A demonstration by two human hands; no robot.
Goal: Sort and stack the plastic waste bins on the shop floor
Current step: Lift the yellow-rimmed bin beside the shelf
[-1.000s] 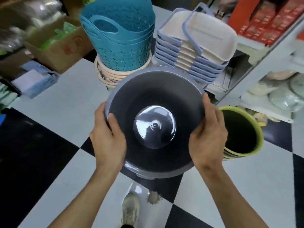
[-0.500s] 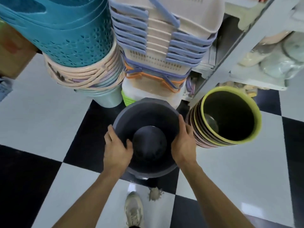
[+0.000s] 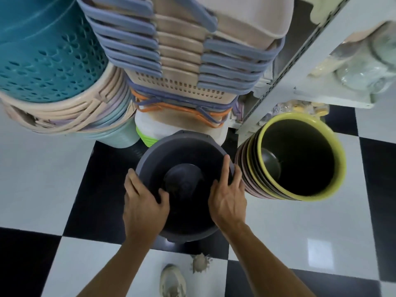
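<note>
A round dark grey bin sits low over the black floor tile, mouth up, with a domed piece inside at its bottom. My left hand grips its near-left rim, thumb curled inside. My right hand holds the right rim with fingers over the edge. Just to the right stands a nested stack of bins, the top one dark with a yellow-green rim.
Behind the grey bin rise stacks of beige baskets with lilac handles and teal perforated baskets on pastel tubs. A white metal shelf stands at the right. My shoe and a small spiky object lie below on the checkered floor.
The grey bin has gone down from chest height toward the floor beside the yellow-rimmed stack. Both hands stayed on its rim and my view dropped closer to the stacks.
</note>
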